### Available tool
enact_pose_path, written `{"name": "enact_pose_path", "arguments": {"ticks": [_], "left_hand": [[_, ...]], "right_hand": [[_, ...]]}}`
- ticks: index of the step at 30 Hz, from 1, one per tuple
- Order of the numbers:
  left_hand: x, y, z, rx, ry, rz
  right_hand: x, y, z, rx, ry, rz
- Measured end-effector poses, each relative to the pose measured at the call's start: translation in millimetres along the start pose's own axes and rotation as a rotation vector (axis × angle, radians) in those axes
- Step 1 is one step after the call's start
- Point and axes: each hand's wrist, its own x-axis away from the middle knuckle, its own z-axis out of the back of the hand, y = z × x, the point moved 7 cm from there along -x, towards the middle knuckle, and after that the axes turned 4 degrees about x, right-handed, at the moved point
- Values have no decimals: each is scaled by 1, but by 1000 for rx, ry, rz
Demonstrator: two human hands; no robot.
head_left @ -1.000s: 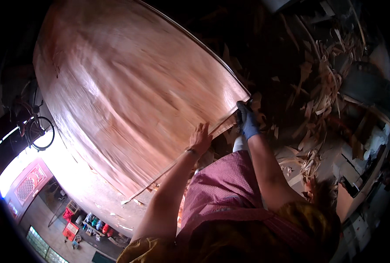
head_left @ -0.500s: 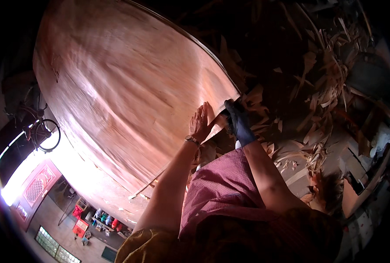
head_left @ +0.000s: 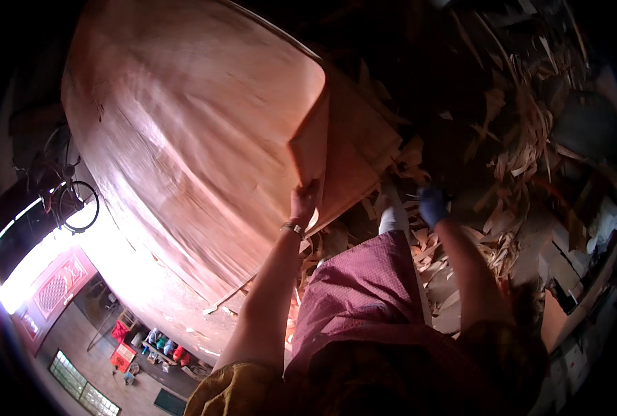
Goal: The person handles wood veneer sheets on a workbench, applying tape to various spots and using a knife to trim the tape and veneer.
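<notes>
Top veneer sheet (head_left: 184, 145) just got its corner folded back, baring the right corner of the sheet below (head_left: 364, 149). Left hand's (head_left: 305, 201) fingers pinch its edge alone now; gloved right hand (head_left: 433, 206) has let go, fingers too blurry to tell.

At the left hand (head_left: 305, 200), the wood sheet (head_left: 204, 139) is gleaming smoothly; past the right hand (head_left: 432, 206), wood scraps (head_left: 513, 156) are looking rough, matt.
</notes>
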Motion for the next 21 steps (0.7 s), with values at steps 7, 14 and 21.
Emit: {"name": "enact_pose_path", "arguments": {"ticks": [7, 14, 21], "left_hand": [[21, -25, 49, 91, 72, 175], [51, 49, 6, -841, 51, -222], [74, 78, -13, -952, -286, -327]], "right_hand": [[-44, -4, 55, -1076, 70, -466], [-89, -342, 123, -537, 20, 0], [-115, -316, 53, -588, 288, 66]]}}
